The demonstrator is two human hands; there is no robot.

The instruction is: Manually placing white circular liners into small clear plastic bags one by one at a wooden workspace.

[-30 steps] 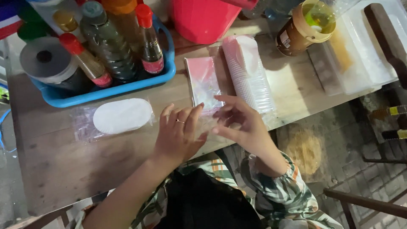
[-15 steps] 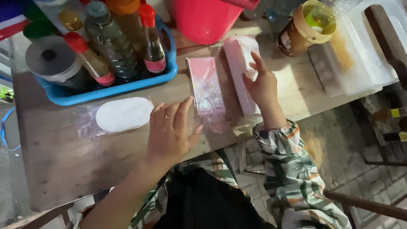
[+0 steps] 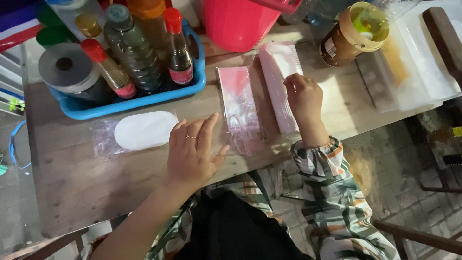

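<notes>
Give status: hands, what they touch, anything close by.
Left hand flat on wooden table, open, beside pink-tinted clear plastic bags. Right hand resting on white sleeve of stacked cups. Red bucket just beyond.

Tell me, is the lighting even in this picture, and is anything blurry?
Head view: uneven, brightest on the white stack under the right hand, dim at the left edge; glare on the clear bags; left hand sharp enough.

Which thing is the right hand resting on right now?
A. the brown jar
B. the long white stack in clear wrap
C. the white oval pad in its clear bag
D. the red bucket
B: the right hand lies curled on top of the long white stack, clear of everything else.
</notes>
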